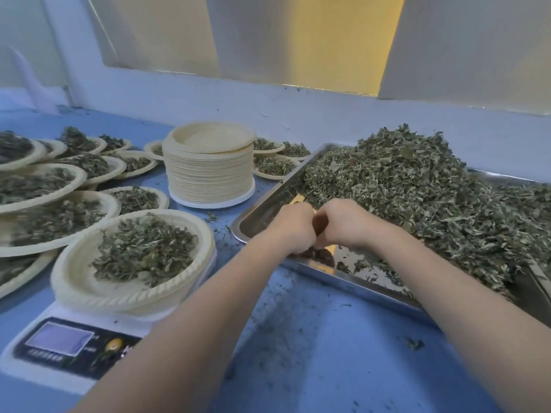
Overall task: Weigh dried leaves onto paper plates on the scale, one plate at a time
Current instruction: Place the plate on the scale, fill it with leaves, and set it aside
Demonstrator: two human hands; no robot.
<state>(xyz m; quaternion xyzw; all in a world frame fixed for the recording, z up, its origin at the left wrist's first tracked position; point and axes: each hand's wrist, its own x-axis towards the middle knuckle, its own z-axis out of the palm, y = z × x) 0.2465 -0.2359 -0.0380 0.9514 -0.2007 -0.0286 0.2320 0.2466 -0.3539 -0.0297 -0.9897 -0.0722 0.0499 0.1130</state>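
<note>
Both hands are together over the near left corner of the steel tray (262,210), knuckles toward the camera. The left hand (293,226) has its fingers curled down and under; the right hand (346,223) is curled the same way, and the two press against each other. Between them a brown, rounded piece shows, with a dark bit below by the tray floor — what it is cannot be told, nor which hand truly grips it, since the fingertips are hidden under the knuckles.

Just beyond and to the right of the fingers rises the heap of dried leaves (417,186), filling most of the tray and spilling toward its near rim. The tray floor directly under the hands is mostly bare metal with scattered crumbs.

To the left of the fingers, across a strip of blue table (328,353), the scale (68,350) carries a paper plate (83,281) holding a mound of leaves; more than one plate edge seems stacked there. Farther left and behind lie many filled plates (53,204), crowded rim to rim. Beyond the left hand stands a tall stack of empty plates (210,171), more filled ones behind it.

Leaf dust litters the table nearest the forearms — the only open stretch.
</note>
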